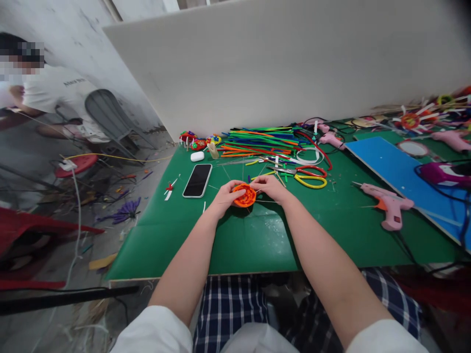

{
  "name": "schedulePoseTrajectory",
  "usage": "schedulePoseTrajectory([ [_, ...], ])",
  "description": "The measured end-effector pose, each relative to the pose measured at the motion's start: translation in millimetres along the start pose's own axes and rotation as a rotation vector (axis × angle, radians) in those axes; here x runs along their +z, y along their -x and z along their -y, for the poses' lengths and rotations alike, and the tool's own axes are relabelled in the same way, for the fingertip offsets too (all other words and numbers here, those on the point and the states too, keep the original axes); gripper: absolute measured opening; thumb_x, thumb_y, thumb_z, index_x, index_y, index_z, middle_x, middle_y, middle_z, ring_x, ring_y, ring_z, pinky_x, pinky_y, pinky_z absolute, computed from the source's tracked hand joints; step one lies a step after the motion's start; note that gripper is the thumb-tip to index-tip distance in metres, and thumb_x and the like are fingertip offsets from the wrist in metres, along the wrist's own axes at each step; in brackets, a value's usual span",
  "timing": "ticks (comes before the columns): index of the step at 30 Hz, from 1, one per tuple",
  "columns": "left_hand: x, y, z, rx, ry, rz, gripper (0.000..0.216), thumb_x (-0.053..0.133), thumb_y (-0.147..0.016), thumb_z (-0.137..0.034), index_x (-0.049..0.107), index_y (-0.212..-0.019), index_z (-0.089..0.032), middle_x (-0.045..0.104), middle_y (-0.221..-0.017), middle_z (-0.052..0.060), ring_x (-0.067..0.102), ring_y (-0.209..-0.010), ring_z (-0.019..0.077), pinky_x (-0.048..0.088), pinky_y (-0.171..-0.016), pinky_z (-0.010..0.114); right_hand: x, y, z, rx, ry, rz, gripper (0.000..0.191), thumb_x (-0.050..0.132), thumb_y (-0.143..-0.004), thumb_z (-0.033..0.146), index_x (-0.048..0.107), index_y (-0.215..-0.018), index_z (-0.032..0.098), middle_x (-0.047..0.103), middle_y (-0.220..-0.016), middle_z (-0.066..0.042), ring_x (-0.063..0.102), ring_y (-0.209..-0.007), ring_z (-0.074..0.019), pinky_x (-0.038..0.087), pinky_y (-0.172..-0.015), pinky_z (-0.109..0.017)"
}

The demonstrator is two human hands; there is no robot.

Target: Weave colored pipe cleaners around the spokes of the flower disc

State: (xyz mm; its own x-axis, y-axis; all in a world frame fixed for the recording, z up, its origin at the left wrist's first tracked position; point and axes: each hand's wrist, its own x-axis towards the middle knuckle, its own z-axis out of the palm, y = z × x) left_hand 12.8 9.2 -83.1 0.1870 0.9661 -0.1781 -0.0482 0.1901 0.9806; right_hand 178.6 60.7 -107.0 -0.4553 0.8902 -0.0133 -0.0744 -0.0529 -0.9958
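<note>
Between my two hands is a round orange coil of what looks like pipe cleaner point(246, 196), woven around thin spokes that stick out on several sides. My left hand point(227, 195) grips its left edge, thumb lying over the top. At the upper right edge, the fingers of my right hand point(268, 188) are pinched together on the rim. Beyond the hands lie scissors point(309, 177) with one red and one yellow handle. To the left, a phone point(197, 180) rests face up, dark-screened.
Behind is a pile of coloured pipe cleaners point(261, 139) with a white earbud case point(197, 156) beside it. A pink glue gun point(390, 203) lies on the right near a blue board point(397, 171). A grey partition point(275, 63) rises behind the green table point(158, 245). At left a person sits.
</note>
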Motion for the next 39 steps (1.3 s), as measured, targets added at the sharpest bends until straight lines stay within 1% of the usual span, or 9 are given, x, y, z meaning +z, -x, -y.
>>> schedulePoseTrajectory([
  [2, 3.0, -5.8, 7.8, 0.053, -0.047, -0.095, 0.035, 0.063, -0.057, -0.029, 0.053, -0.088, -0.016, 0.06, -0.082, 0.003, 0.057, -0.065, 0.0131, 0.045, -0.058, 0.026, 1.0, -0.8, -0.8, -0.007, 0.035, 0.004, 0.019, 0.063, -0.057, 0.032, 0.06, -0.065, 0.015, 0.058, -0.061, 0.0, 0.052, -0.056, -0.0094, 0.043, -0.054, -0.023],
  [4, 4.5, -10.3, 13.0, 0.1, -0.067, -0.158, 0.029, 0.062, -0.057, -0.029, 0.054, -0.081, -0.015, 0.059, -0.073, 0.001, 0.055, -0.063, 0.0108, 0.044, -0.061, 0.025, 1.8, -1.7, -1.5, -0.012, 0.062, 0.0, 0.018, 0.063, -0.057, 0.032, 0.059, -0.064, 0.015, 0.057, -0.059, 0.0, 0.051, -0.052, -0.0086, 0.042, -0.051, -0.023],
  [11, 1.9, -15.9, 18.9, 0.15, -0.128, -0.239, 0.025, 0.061, -0.059, -0.031, 0.053, -0.074, -0.014, 0.059, -0.068, 0.001, 0.054, -0.061, 0.0111, 0.043, -0.061, 0.025, 2.1, -3.9, -3.1, -0.027, 0.125, -0.048, 0.022, 0.065, -0.054, 0.034, 0.056, -0.059, 0.015, 0.054, -0.053, 0.001, 0.048, -0.046, -0.0073, 0.041, -0.046, -0.022],
  [14, 0.4, -16.2, 19.2, 0.167, -0.134, -0.253, 0.024, 0.06, -0.06, -0.031, 0.051, -0.074, -0.014, 0.058, -0.066, 0.0, 0.054, -0.059, 0.0106, 0.043, -0.059, 0.024, 0.8, -3.3, -2.8, -0.003, 0.083, -0.009, 0.022, 0.064, -0.057, 0.035, 0.059, -0.064, 0.015, 0.056, -0.056, 0.0, 0.049, -0.048, -0.0072, 0.042, -0.048, -0.021],
  [18, -0.3, -15.3, 17.2, 0.166, -0.083, -0.273, 0.023, 0.061, -0.059, -0.03, 0.05, -0.072, -0.014, 0.057, -0.063, -0.002, 0.052, -0.055, 0.009, 0.043, -0.057, 0.023, -1.6, -0.5, 0.5, 0.073, -0.074, 0.092, 0.026, 0.054, -0.067, 0.038, 0.062, -0.075, 0.015, 0.059, -0.065, -0.002, 0.051, -0.053, -0.0074, 0.045, -0.054, -0.023],
  [22, 0.1, -14.1, 15.0, 0.157, -0.038, -0.269, 0.023, 0.062, -0.058, -0.029, 0.05, -0.072, -0.014, 0.056, -0.062, -0.002, 0.052, -0.054, 0.0085, 0.043, -0.056, 0.023, -3.3, 1.8, 1.4, 0.086, -0.137, 0.164, 0.023, 0.057, -0.066, 0.032, 0.062, -0.083, 0.016, 0.061, -0.073, -0.003, 0.054, -0.06, -0.0082, 0.046, -0.06, -0.023],
  [28, 0.8, -14.1, 16.0, 0.151, -0.041, -0.239, 0.025, 0.063, -0.057, -0.031, 0.05, -0.072, -0.014, 0.057, -0.063, -0.002, 0.052, -0.055, 0.0086, 0.043, -0.057, 0.023, -3.3, 1.1, -2.8, 0.032, -0.11, 0.148, 0.018, 0.062, -0.061, 0.027, 0.061, -0.075, 0.015, 0.061, -0.077, -0.002, 0.055, -0.064, -0.0082, 0.045, -0.063, -0.023],
  [32, 0.0, -14.6, 17.6, 0.149, -0.038, -0.23, 0.024, 0.061, -0.059, -0.031, 0.05, -0.073, -0.014, 0.057, -0.064, -0.001, 0.053, -0.056, 0.009, 0.042, -0.057, 0.023, -2.7, 1.3, -2.5, 0.018, -0.101, 0.15, 0.02, 0.062, -0.061, 0.027, 0.061, -0.077, 0.015, 0.061, -0.076, -0.002, 0.055, -0.063, -0.0082, 0.045, -0.062, -0.023],
  [39, 1.3, -14.5, 17.6, 0.164, -0.089, -0.232, 0.022, 0.06, -0.061, -0.029, 0.05, -0.073, -0.014, 0.055, -0.064, -0.002, 0.051, -0.056, 0.0081, 0.042, -0.056, 0.022, -0.8, 0.8, -2.1, 0.0, -0.07, 0.126, 0.022, 0.064, -0.058, 0.028, 0.06, -0.075, 0.014, 0.059, -0.065, -0.001, 0.052, -0.057, -0.0068, 0.043, -0.057, -0.021],
])
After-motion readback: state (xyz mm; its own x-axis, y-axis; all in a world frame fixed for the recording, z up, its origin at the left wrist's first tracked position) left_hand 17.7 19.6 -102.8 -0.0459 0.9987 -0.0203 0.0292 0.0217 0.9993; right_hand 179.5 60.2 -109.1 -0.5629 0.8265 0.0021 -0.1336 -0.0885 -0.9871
